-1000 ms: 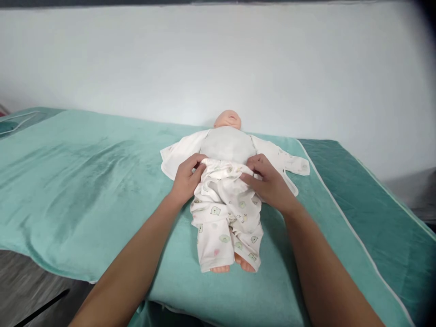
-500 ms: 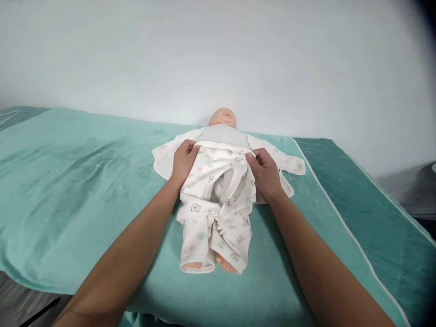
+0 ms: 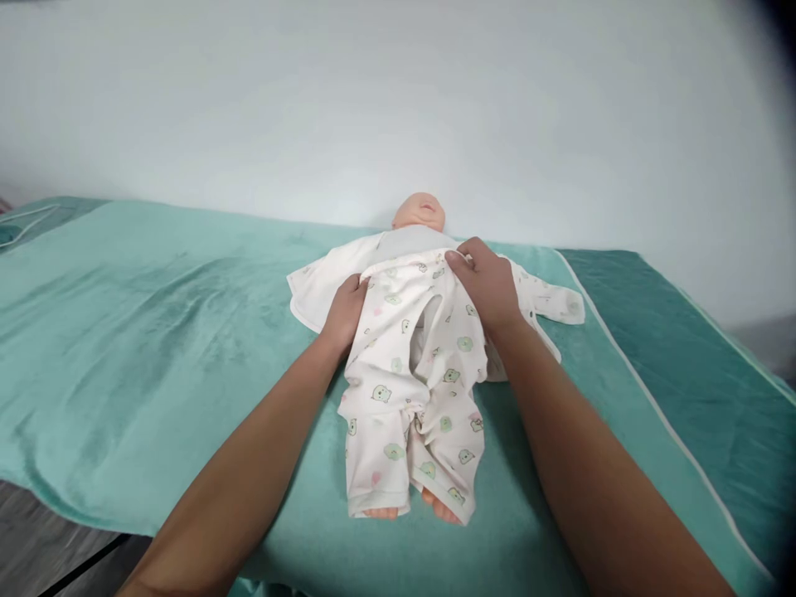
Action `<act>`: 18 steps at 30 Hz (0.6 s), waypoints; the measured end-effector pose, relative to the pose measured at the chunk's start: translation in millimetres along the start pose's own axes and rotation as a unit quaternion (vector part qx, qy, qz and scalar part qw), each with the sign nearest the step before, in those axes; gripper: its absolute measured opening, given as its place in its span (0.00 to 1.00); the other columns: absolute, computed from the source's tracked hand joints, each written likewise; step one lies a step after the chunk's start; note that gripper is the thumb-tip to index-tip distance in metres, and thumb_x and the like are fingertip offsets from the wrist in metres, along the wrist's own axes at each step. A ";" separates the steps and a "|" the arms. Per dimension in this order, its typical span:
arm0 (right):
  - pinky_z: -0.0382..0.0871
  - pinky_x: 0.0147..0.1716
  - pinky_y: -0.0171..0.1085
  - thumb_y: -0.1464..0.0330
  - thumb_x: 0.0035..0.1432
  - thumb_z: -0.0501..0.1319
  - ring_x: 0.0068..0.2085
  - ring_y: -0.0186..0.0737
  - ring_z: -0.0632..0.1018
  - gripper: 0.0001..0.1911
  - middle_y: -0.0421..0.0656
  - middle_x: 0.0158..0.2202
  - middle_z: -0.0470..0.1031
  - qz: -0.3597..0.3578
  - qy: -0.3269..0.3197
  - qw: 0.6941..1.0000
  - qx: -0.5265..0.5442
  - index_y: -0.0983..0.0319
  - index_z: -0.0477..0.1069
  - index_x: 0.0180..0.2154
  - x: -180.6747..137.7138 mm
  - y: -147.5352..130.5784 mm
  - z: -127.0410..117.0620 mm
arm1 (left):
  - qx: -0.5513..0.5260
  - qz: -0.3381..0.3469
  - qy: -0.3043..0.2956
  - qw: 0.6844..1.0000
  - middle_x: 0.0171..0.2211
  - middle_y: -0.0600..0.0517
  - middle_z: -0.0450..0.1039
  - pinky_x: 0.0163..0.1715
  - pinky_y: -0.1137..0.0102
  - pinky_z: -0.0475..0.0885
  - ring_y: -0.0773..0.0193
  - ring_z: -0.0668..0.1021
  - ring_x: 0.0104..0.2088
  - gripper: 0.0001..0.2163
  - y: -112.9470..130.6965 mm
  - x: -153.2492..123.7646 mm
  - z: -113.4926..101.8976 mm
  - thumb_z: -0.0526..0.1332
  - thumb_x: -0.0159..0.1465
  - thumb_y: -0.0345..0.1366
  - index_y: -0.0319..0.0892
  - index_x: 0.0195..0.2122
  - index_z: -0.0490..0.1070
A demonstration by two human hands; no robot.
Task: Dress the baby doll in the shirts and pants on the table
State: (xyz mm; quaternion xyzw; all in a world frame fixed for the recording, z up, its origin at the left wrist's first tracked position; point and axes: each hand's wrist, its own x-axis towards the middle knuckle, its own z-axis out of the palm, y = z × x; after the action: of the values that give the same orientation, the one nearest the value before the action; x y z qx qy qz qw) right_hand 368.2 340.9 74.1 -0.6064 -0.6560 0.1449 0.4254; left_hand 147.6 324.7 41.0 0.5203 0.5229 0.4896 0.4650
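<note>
A baby doll [image 3: 420, 212] lies on its back with its head toward the wall. White baby pants [image 3: 385, 390] printed with green bears cover its legs and lower torso, and an opening shows at the crotch. The doll's toes peek out of both cuffs. My left hand [image 3: 347, 313] grips the waistband at its left corner, fingertips partly hidden under the cloth. On the other side my right hand [image 3: 488, 282] pinches the waistband near its right end. Under the doll a white baby shirt [image 3: 329, 278] is spread open, its right sleeve stretched outward.
A light green plush blanket [image 3: 186, 332] covers the table, wrinkled at the left. Darker green cloth [image 3: 696, 365] lies along the right side. Behind the doll rises a white wall [image 3: 373, 99]. Grey floor [image 3: 50, 539] shows at lower left.
The right side of the waistband has been drawn higher up the torso by my right hand. My left hand sits slightly lower on its side. The whole view has shifted a little.
</note>
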 end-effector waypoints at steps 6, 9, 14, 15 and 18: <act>0.60 0.31 0.38 0.56 0.58 0.64 0.29 0.38 0.65 0.14 0.37 0.24 0.65 0.039 0.031 0.994 0.096 0.57 0.67 0.27 -11.9 1.0 0.3 | -0.092 -0.106 -0.011 0.990 0.30 0.48 0.78 0.32 0.66 0.69 0.57 0.77 0.33 0.15 1.4 5.4 0.8 0.64 0.60 0.47 0.39 0.38 0.76; 0.61 0.33 0.39 0.57 0.58 0.64 0.32 0.39 0.67 0.15 0.39 0.27 0.68 0.034 0.033 0.998 0.046 0.58 0.67 0.25 -19.3 -0.2 -7.8 | -0.091 -0.140 -0.026 0.986 0.31 0.46 0.79 0.33 0.65 0.71 0.55 0.78 0.34 0.17 -0.9 8.7 -2.3 0.65 0.60 0.48 0.39 0.41 0.76; 0.58 0.26 0.37 0.54 0.61 0.60 0.26 0.37 0.65 0.18 0.38 0.22 0.66 0.084 -0.062 0.993 0.049 0.58 0.67 0.24 -32.1 7.2 -22.1 | -0.074 -0.150 -0.080 0.983 0.34 0.45 0.81 0.34 0.63 0.73 0.54 0.79 0.35 0.23 -2.3 7.1 -8.6 0.66 0.57 0.56 0.40 0.42 0.77; 0.58 0.24 0.37 0.55 0.61 0.60 0.25 0.37 0.65 0.17 0.38 0.22 0.66 0.099 -0.086 0.989 0.072 0.58 0.68 0.25 -34.2 9.4 -24.3 | -0.075 -0.151 -0.091 0.981 0.34 0.45 0.81 0.34 0.63 0.73 0.53 0.79 0.35 0.24 -2.0 6.6 -9.2 0.66 0.57 0.56 0.40 0.42 0.78; 0.58 0.23 0.35 0.56 0.58 0.63 0.25 0.36 0.66 0.11 0.38 0.24 0.68 0.133 -0.154 0.966 0.161 0.57 0.72 0.30 -37.8 15.7 -30.0 | -0.096 -0.169 -0.118 0.974 0.35 0.44 0.82 0.34 0.62 0.74 0.52 0.80 0.36 0.23 -1.8 6.1 -8.9 0.66 0.57 0.55 0.40 0.42 0.79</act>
State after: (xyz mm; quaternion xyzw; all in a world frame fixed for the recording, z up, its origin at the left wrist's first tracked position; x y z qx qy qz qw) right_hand 397.1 299.9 66.5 -0.5823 -0.5948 0.3954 0.3883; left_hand 138.4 330.6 40.1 0.4314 0.4954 0.3864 0.6474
